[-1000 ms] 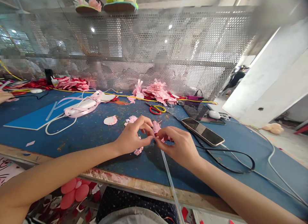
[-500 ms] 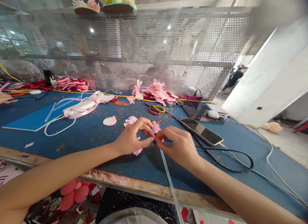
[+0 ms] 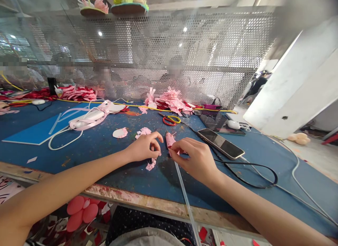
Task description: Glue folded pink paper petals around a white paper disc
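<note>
Right hand (image 3: 170, 152) narrow, thumb and forefinger close together, contents unclear; just beside pink glue gun (image 3: 170, 140), clear rod (image 3: 184, 189) running to near edge. Left hand (image 3: 142, 147) loosely curled, can't tell if holding; near pink frilled pieces (image 3: 151, 164). Farther right, phone (image 3: 221, 143); far, scissors (image 3: 171, 120), pink paper pile (image 3: 171, 99). All on blue table (image 3: 105, 175).

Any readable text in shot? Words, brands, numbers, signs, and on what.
None readable.
Glue gun: specks on the body, too small to read.
Phone: no legible text.
Sheet at lower left: dark marks, cut off, not legible.
</note>
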Tool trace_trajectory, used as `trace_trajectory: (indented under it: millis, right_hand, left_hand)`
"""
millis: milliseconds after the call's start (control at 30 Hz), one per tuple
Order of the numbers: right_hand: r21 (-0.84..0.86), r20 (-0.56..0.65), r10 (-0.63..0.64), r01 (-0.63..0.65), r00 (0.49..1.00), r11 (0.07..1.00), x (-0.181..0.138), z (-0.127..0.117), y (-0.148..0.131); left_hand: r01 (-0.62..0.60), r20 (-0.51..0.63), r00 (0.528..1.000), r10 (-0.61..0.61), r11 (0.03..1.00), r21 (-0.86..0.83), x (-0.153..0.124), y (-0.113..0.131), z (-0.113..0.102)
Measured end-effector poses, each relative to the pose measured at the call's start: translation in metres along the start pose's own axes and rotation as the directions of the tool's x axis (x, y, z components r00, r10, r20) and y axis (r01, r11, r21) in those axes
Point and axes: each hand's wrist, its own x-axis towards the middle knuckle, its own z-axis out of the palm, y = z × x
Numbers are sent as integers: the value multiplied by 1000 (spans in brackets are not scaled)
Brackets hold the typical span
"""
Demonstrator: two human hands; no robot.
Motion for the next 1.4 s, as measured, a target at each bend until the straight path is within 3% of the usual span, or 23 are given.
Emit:
trace_trajectory:
  millis: [200, 400, 500, 633, 767, 933, 1133, 1267, 1400]
  right_hand:
    - [-8, 14, 1, -1, 1000, 1000, -1, 1, 1]
    - [-17, 25, 9, -8, 1000, 1000, -3, 1, 3]
    - [-18, 35, 11, -11, 999, 1000, -3, 2, 4]
    - [-17, 58, 3, -2, 998, 1000, -3, 2, 4]
    - [-18, 83, 4, -3, 997, 1000, -3, 1, 4]
    - [-13, 114, 30, -29, 993, 1000, -3, 1, 5]
    - [-1, 163, 117, -118, 980, 993, 2, 0, 22]
    - [4, 204, 167, -171, 965, 985, 5, -1, 37]
    - [-3, 228, 216, -222, 949, 975, 5, -1, 44]
  left_hand:
    - [-136, -24, 989, 144, 969, 205, 3, -6, -2]
    - [-78, 4, 997, 78, 993, 88, 3, -9, -5]
    - [-95, -118, 987, 105, 991, 89, 4, -8, -8]
    - [-139, -324, 933, 160, 987, 85, 2, -3, -15]
    - [-147, -373, 918, 138, 989, 4, 1, -1, -17]
    - [-24, -395, 919, 16, 1000, -16, 5, -11, -16]
    - [-123, -593, 793, 141, 990, 70, 16, -33, -31]
    - [1, -641, 766, 51, 997, 81, 17, -40, -41]
    - [-6, -676, 731, 97, 991, 136, 16, -40, -43]
